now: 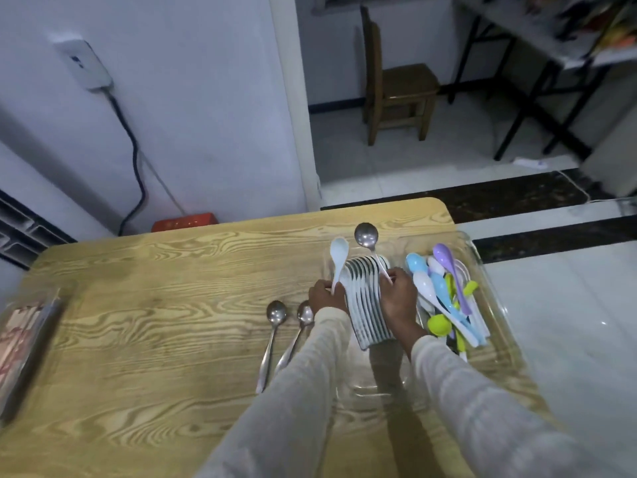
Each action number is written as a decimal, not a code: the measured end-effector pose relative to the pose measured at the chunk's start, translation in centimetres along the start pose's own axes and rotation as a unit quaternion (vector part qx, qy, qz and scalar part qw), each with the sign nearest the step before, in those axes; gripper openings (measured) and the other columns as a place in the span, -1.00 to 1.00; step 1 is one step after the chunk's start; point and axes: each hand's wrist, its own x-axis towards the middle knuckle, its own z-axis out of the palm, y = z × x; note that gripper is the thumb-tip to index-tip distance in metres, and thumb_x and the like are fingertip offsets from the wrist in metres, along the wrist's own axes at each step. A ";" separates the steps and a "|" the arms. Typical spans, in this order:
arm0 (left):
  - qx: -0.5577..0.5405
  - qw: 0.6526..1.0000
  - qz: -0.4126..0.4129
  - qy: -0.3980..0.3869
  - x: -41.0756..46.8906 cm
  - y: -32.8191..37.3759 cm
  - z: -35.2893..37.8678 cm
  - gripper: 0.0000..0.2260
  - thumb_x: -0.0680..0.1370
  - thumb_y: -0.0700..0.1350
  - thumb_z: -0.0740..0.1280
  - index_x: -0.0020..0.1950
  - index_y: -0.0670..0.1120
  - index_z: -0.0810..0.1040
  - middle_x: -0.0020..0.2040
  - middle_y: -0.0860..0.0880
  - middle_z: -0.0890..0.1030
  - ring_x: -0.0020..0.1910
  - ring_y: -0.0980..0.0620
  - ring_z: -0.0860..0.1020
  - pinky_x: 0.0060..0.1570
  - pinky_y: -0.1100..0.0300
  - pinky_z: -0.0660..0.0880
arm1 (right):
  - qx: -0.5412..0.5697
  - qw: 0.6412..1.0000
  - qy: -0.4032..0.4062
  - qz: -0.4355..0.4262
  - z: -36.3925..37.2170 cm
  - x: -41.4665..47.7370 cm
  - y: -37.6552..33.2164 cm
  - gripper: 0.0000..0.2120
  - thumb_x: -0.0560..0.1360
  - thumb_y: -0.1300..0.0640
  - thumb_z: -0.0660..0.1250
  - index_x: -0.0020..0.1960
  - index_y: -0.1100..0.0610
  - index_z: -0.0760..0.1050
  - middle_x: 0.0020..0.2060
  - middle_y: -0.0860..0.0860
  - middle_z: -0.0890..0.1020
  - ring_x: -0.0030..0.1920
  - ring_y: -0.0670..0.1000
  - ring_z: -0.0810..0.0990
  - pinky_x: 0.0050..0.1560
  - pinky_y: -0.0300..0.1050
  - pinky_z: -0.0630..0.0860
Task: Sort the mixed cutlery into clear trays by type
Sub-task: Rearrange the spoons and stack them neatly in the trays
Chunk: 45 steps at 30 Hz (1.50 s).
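Low in the middle of the frame, two metal spoons [275, 312] lie loose on the wooden table [155, 339]. Just above them the left hand [325, 294] pinches a white plastic spoon [339, 258] by its handle, and the right hand [396, 296] pinches a metal spoon [367, 236] — both are raised over the nested white spoon stack [368, 312] in the clear tray [493, 305]. It seems best to seat the white one squarely on the stack, then carry the steel one left — clear of the coloured spoons [444, 291] at the right.

A small wooden chair [396, 88] stands beyond the doorway. A white box [84, 63] hangs on the wall, its black cable [132, 150] dropping beside a red box [186, 221].
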 end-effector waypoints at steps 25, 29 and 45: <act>0.094 0.995 -0.039 0.020 -1.1 -1.9 6.8 -0.73 0.57 -0.26 0.20 0.26 -0.29 0.41 0.24 -0.26 0.45 0.25 -0.17 0.43 0.23 0.10 0.31 | 0.016 0.996 -0.071 -0.057 -0.2 2.9 2.0 -0.86 0.52 0.23 0.31 0.01 0.28 0.55 -0.09 0.18 0.59 -0.09 0.08 0.53 -0.15 -0.25 0.27; 0.162 0.987 -0.008 -0.020 -1.0 -2.3 6.5 -0.71 0.56 -0.29 0.19 0.28 -0.27 0.38 0.24 -0.23 0.42 0.25 -0.16 0.42 0.24 0.12 0.31 | 0.009 0.996 -0.077 -0.051 -0.2 3.1 2.0 -0.85 0.52 0.21 0.30 0.03 0.28 0.55 -0.07 0.16 0.59 -0.14 0.00 0.48 -0.17 -0.26 0.26; 0.184 0.980 0.043 -0.065 -1.3 -3.1 7.2 -0.55 0.51 -0.25 -0.05 0.32 -0.41 0.35 0.33 -0.33 0.39 0.36 -0.21 0.36 0.40 0.10 0.27 | -0.010 0.998 -0.060 -0.031 0.5 1.8 3.1 -0.88 0.51 0.30 0.29 0.02 0.32 0.53 -0.05 0.24 0.56 -0.02 0.19 0.52 -0.11 -0.25 0.24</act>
